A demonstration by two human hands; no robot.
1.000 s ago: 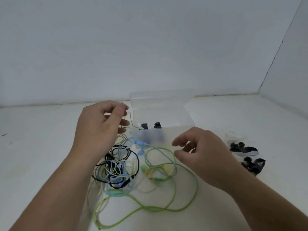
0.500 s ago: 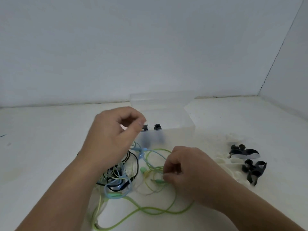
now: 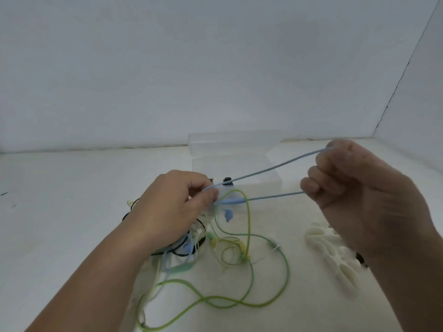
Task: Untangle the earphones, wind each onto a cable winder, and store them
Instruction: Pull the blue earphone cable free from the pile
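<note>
A tangle of earphones (image 3: pixel 191 245) in black, white, blue and green lies on the white table under my left wrist. My left hand (image 3: pixel 175 207) pinches the blue cable (image 3: pixel 271 168) just above the tangle. My right hand (image 3: pixel 359 188), raised at the right, grips a loop of that same blue cable, so two blue strands stretch taut between my hands. A blue earbud (image 3: pixel 227 214) dangles below them. The green cable (image 3: pixel 239 300) trails in loose loops toward the table's near edge.
A clear plastic storage box (image 3: pixel 271 152) with its lid open stands behind the hands, small black and white items inside. White cable winders (image 3: pixel 333 255) lie at the right, below my right hand. White walls close off the back and right.
My right hand has lifted up and to the right from the tangle, pulling a blue cable loop out taut. My left hand dropped slightly and now pinches the blue cable.
</note>
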